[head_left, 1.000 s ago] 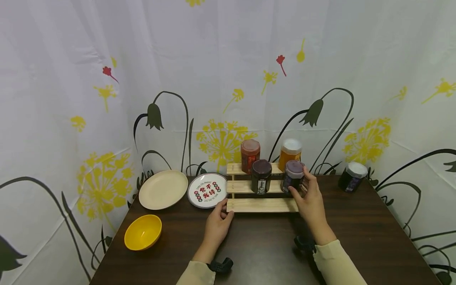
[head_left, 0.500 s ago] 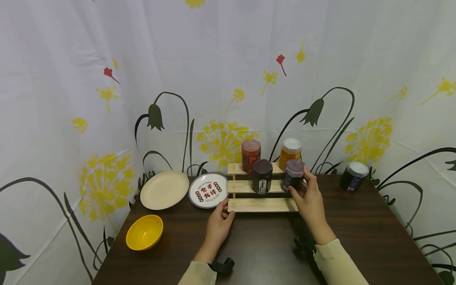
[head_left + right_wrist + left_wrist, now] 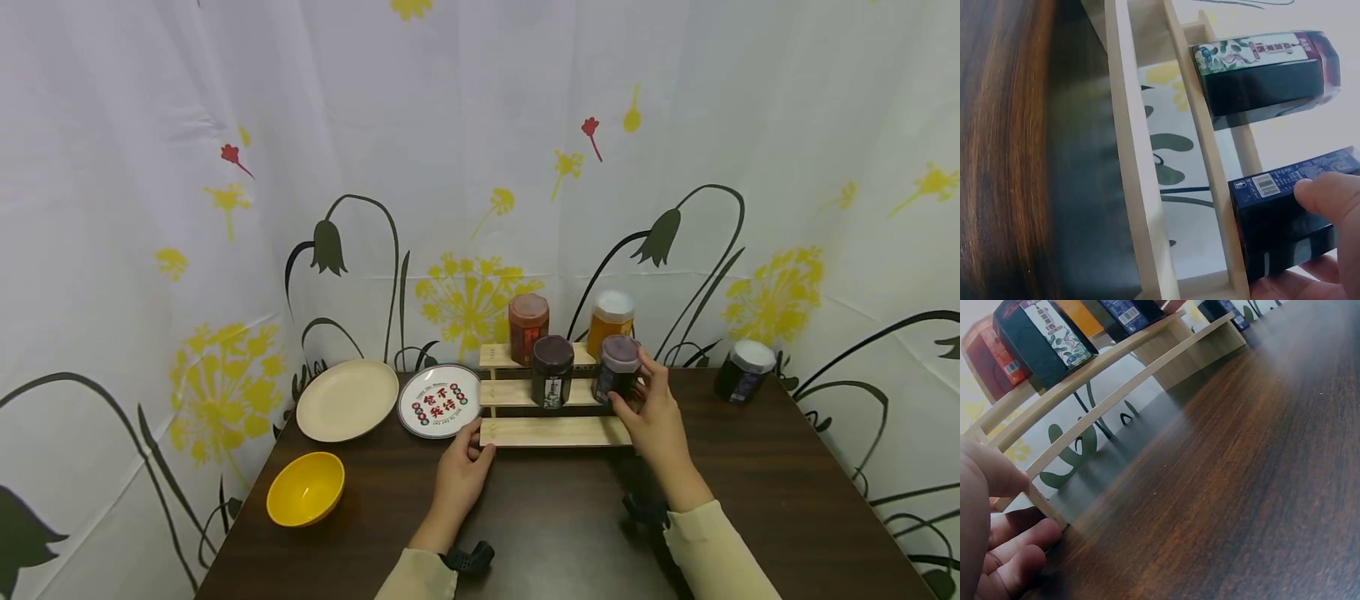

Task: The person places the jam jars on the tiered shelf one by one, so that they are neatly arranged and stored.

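Note:
A three-tier wooden rack [image 3: 555,432] stands on the dark table. My left hand [image 3: 459,477] grips the left end of its lowest tier, thumb on the front slat and fingers at the side panel. At the right end of the middle tier, my right hand [image 3: 660,421] holds a dark jar with a purple lid [image 3: 619,360]; in the right wrist view the thumb presses its blue label [image 3: 1285,178]. Left of it on that tier stands another dark jar [image 3: 551,371]. A red jar [image 3: 528,327] and an amber jar with a white lid [image 3: 611,321] stand on the top tier.
A dark jar with a white lid [image 3: 744,372] stands at the table's back right. Left of the rack are a white plate with red characters [image 3: 439,425], a cream plate [image 3: 347,400] and a yellow bowl [image 3: 305,490]. A flowered curtain [image 3: 480,167] hangs behind.
My right wrist has shifted slightly to the right while the fingers stay on the purple-lidded jar. The left hand keeps its grip, and the jars and rack look still.

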### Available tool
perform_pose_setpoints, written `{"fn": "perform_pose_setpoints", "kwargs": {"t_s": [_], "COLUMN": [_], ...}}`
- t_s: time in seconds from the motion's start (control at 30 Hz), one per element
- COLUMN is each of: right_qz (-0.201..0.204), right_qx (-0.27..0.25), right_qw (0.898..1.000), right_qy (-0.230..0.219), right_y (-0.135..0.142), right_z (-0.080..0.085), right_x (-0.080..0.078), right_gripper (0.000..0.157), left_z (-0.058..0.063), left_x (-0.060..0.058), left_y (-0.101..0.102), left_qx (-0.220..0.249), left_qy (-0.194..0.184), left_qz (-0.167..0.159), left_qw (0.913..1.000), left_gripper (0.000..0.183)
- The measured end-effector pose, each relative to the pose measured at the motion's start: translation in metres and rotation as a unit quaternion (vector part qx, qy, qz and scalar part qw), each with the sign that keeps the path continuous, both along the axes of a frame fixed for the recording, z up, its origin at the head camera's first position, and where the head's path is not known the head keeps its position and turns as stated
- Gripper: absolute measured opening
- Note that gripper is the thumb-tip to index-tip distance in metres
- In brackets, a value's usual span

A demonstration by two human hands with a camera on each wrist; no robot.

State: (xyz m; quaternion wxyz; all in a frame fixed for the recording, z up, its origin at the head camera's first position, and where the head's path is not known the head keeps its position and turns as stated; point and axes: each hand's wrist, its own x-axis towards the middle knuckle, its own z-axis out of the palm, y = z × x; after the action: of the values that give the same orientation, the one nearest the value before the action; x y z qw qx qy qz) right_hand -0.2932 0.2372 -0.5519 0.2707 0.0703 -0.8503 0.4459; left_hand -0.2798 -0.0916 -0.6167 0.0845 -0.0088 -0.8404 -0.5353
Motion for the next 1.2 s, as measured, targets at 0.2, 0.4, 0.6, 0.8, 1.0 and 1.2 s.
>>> {"fn": "perform_pose_setpoints", "kwargs": {"t_s": [0.2, 0.4, 0.6, 0.8, 1.0, 1.2], "right_qz": [0.018, 0.016, -0.010, -0.062, -0.124, -0.169], "right_qx": [0.029, 0.052, 0.042, 0.039, 0.045, 0.005], "right_qw": [0.999, 0.999, 0.995, 0.984, 0.981, 0.985], "right_qy": [-0.017, 0.002, 0.091, 0.160, 0.144, 0.045], "right_y": [0.006, 0.015, 0.028, 0.046, 0.080, 0.116], "right_z": [0.003, 0.014, 0.022, 0.028, 0.032, 0.033], "right_x": [0.006, 0.013, 0.017, 0.019, 0.010, 0.002], "right_gripper": [0.098, 0.089, 0.072, 0.059, 0.065, 0.075], "left_z": [-0.001, 0.001, 0.003, 0.003, 0.003, 0.003], "left_x": [0.003, 0.004, 0.005, 0.004, 0.003, 0.003], "left_y": [0.001, 0.000, 0.000, 0.000, 0.000, -0.002], "left_qx": [0.003, 0.002, -0.008, -0.009, -0.001, 0.002], "left_qy": [-0.006, -0.006, -0.004, 0.001, 0.000, 0.000], "left_qz": [0.001, 0.003, 0.002, -0.003, -0.012, -0.012], "left_qw": [1.0000, 1.0000, 1.0000, 1.0000, 0.9999, 0.9999], "left_gripper": [0.050, 0.050, 0.050, 0.050, 0.050, 0.051]}}
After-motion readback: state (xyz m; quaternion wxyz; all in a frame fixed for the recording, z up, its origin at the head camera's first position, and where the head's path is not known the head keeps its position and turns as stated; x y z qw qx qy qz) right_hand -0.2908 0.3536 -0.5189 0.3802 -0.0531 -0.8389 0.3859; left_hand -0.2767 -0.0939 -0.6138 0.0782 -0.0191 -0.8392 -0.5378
